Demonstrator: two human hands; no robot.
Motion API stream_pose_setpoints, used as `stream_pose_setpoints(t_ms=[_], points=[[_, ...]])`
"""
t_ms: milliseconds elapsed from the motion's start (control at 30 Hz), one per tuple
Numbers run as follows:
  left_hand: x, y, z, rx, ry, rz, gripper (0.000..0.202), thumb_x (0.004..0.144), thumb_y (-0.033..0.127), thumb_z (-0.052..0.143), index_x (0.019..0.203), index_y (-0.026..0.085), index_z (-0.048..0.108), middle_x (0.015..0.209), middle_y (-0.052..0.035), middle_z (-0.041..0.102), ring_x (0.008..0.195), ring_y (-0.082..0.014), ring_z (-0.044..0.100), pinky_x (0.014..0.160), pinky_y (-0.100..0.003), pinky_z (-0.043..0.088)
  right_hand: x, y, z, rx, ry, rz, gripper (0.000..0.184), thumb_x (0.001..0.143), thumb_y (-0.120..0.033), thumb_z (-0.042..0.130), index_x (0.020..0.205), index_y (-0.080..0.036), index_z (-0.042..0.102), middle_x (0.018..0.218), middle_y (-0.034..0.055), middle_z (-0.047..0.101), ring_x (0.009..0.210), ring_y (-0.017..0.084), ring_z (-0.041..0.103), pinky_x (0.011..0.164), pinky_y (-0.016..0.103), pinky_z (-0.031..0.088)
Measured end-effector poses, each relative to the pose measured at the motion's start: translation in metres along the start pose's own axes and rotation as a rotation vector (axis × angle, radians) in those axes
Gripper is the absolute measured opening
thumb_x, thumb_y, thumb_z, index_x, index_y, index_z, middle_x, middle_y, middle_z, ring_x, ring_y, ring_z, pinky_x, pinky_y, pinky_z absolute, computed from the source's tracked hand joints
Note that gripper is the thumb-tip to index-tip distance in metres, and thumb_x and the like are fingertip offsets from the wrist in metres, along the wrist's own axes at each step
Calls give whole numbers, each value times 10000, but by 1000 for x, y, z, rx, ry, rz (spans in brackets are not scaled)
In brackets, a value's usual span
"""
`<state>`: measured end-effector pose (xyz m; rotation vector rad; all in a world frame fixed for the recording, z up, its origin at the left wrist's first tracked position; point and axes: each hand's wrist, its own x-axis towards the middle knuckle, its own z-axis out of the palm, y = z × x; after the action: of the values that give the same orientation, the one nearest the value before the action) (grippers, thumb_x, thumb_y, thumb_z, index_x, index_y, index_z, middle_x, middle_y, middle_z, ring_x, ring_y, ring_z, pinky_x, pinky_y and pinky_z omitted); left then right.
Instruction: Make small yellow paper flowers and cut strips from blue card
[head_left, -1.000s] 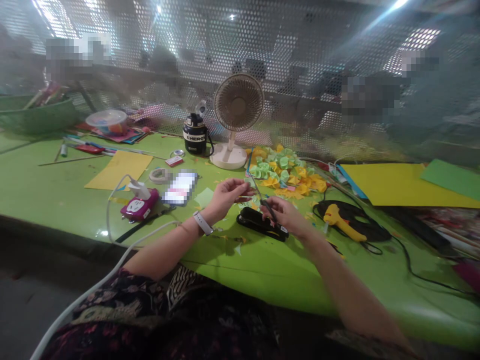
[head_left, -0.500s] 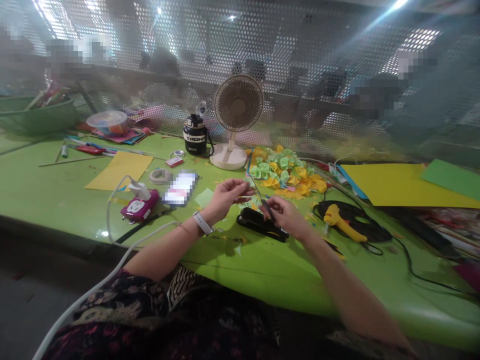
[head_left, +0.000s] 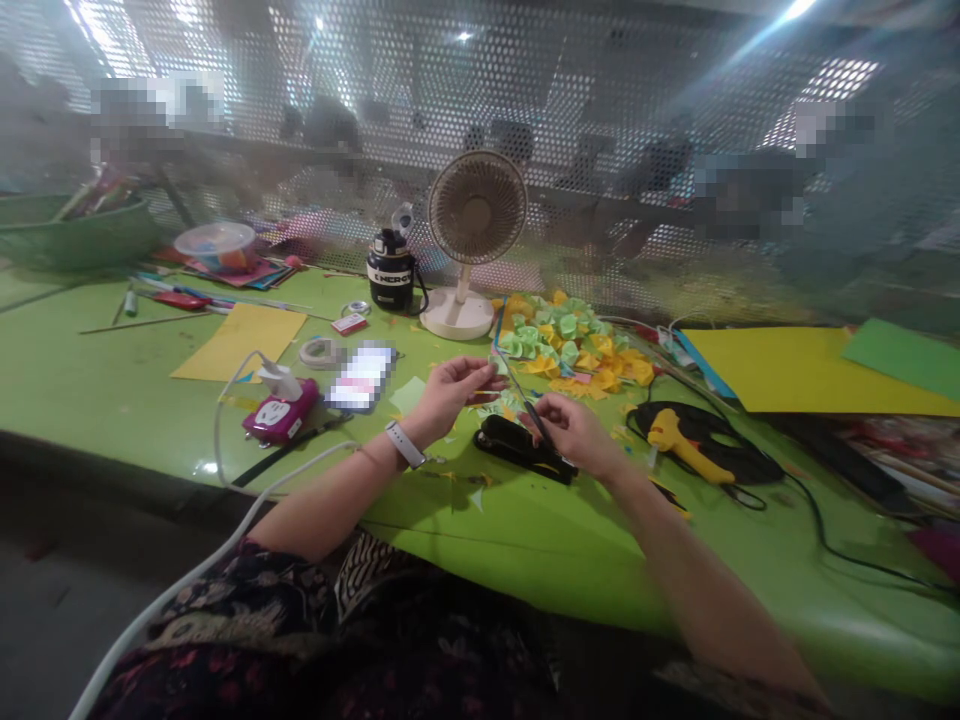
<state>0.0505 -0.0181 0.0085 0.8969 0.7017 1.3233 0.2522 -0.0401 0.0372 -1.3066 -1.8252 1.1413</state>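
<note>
My left hand (head_left: 459, 388) pinches a small piece of light green paper (head_left: 498, 368) between thumb and fingers. In my right hand (head_left: 568, 428) is a pair of dark-handled scissors (head_left: 518, 383), whose thin blades point up and left toward the paper. Below both hands a black stapler (head_left: 516, 446) lies on the green table (head_left: 420, 515). Pale green paper scraps (head_left: 501, 405) sit between and behind my hands. Just beyond, green and orange folded paper flowers (head_left: 574, 350) form a heap. My fingers partly hide the scissors' handles and the held paper.
A fan (head_left: 478, 212) and a dark bottle (head_left: 391, 275) stand at the back. To the left lie a phone (head_left: 361, 377), a purple power adapter (head_left: 280, 412) with a white cable, and a yellow sheet (head_left: 240, 340). A yellow glue gun (head_left: 690, 447) rests at the right.
Very little differs. The scissors' blades and the paper have shifted slightly; both hands hold nearly the same place and grip.
</note>
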Motion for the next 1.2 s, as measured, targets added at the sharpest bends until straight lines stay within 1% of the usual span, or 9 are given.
stream_pose_setpoints(t_ms=[167, 233, 333, 467, 633, 767, 900, 1067, 1200], points=[[0, 1, -1, 23, -93, -21, 400, 686, 383, 892, 880, 123, 658, 834, -73, 772, 774, -163, 750, 758, -300, 593, 1, 3, -3, -10, -10, 10, 590, 611, -745, 768, 735, -215, 539, 616, -20, 589, 540, 128, 520, 509, 274, 384], [-1, 2, -1, 23, -103, -23, 404, 676, 391, 896, 868, 124, 661, 826, -71, 772, 763, -157, 750, 741, -284, 591, 1, 3, -4, -26, -7, 6, 603, 604, -758, 764, 727, -213, 536, 619, -18, 588, 539, 121, 503, 502, 269, 365], [-1, 2, 0, 17, -89, -22, 417, 657, 399, 905, 866, 126, 668, 826, -70, 772, 771, -162, 753, 724, -271, 588, 1, 2, -4, -52, 7, -11, 614, 602, -774, 755, 713, -211, 535, 619, -14, 586, 550, 120, 496, 511, 268, 362], [-1, 2, -1, 4, -58, -31, 402, 673, 381, 900, 885, 127, 672, 846, -75, 772, 811, -180, 757, 721, -278, 587, 1, 3, -5, -55, 5, -20, 597, 624, -762, 751, 722, -213, 538, 615, -15, 586, 568, 134, 525, 534, 275, 390], [2, 0, -3, 6, -26, -26, 370, 693, 356, 891, 898, 132, 680, 837, -63, 764, 816, -178, 753, 722, -279, 584, 2, 5, -6, -32, -15, -17, 578, 627, -740, 761, 719, -219, 528, 604, -21, 585, 564, 138, 539, 543, 277, 416], [3, -1, -4, 17, -13, -15, 374, 686, 366, 894, 891, 131, 686, 823, -63, 762, 800, -173, 751, 698, -266, 579, 2, 4, -6, -42, -11, -15, 589, 616, -753, 756, 704, -224, 514, 591, -24, 579, 552, 140, 547, 534, 277, 419], [3, -1, -4, 29, -2, -9, 387, 678, 376, 897, 895, 132, 689, 823, -63, 759, 797, -175, 748, 691, -269, 578, 0, 1, -5, -47, -15, -6, 587, 629, -766, 739, 707, -223, 532, 599, -15, 608, 555, 143, 561, 547, 283, 438], [4, 1, -5, 46, 7, -3, 402, 669, 400, 899, 888, 134, 693, 814, -60, 754, 792, -174, 744, 684, -268, 576, -1, 0, -5, -47, -17, 3, 570, 642, -757, 740, 698, -228, 535, 589, -8, 616, 558, 153, 572, 553, 291, 450], [4, 1, -4, 46, 20, 3, 431, 633, 416, 914, 877, 133, 699, 794, -55, 749, 775, -171, 739, 685, -273, 578, -1, 2, -6, -49, -29, -3, 547, 662, -737, 739, 699, -232, 531, 583, -12, 599, 557, 156, 566, 547, 292, 441]])
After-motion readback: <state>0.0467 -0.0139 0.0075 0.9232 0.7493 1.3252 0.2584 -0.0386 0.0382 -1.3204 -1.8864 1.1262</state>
